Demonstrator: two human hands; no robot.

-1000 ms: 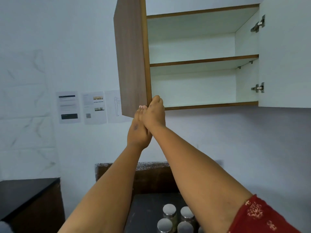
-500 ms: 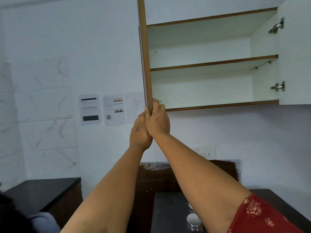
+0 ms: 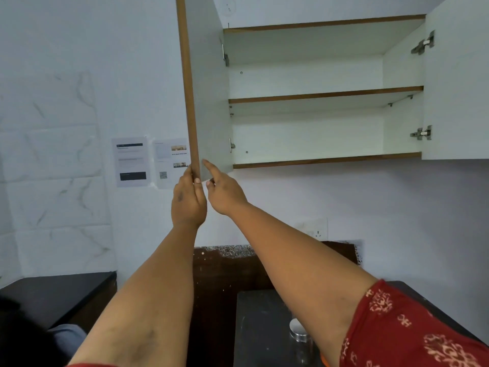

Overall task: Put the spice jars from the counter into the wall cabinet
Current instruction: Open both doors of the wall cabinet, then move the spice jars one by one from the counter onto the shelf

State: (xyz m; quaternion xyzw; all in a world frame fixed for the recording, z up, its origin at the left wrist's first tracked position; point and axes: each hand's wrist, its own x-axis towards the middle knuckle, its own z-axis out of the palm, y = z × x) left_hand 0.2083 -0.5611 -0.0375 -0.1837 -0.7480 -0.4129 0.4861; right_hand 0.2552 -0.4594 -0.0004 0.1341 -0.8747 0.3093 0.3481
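Left hand [image 3: 188,200] grips the left door [image 3: 206,102] bottom corner, likely swinging it clear for shelf access. Right hand [image 3: 225,193] released, index finger touching door. One spice jar [image 3: 297,331] visible on desk [image 3: 262,327], lower frame.

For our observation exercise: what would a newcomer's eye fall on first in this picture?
Two bare arms reach up to the wall cabinet's left door: the left hand holds its lower edge and the right hand points a finger at its inner face. Both bare shelves of the open wall cabinet fill the upper right. A steel-lidded spice jar waits on the dark counter below.
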